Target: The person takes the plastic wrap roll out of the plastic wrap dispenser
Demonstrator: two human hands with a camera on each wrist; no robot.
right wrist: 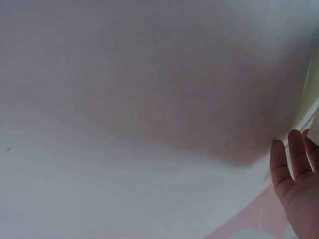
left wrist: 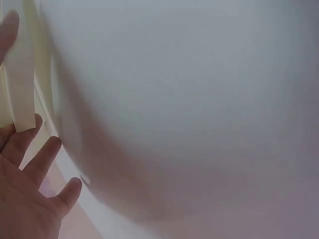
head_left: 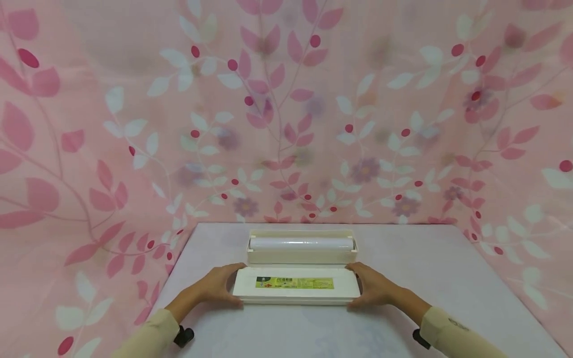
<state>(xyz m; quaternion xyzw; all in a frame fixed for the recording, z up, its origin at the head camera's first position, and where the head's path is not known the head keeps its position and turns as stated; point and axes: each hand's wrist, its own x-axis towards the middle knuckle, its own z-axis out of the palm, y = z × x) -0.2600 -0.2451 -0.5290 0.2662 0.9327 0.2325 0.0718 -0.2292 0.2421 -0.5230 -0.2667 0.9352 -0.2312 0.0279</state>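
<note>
In the head view, a white lid [head_left: 243, 286] with a green and yellow label [head_left: 295, 283] is held level between both hands. My left hand [head_left: 217, 286] grips its left end, thumb at the near edge and fingers at the far edge. At the opposite end my right hand [head_left: 376, 286] grips it the same way. Just behind the lid stands a long white box [head_left: 302, 257], its top uncovered. A roll of cling film [head_left: 302, 243] lies lengthwise inside it. In the left wrist view the lid's end [left wrist: 22, 94] sits between thumb and fingers, other fingers spread.
A pale cloth covers the table [head_left: 416, 268]. Behind it and at both sides hangs a pink curtain [head_left: 295, 124] with leaves and flowers. A black strap piece [head_left: 183, 336] shows at the left wrist, another black piece [head_left: 421, 339] at the right.
</note>
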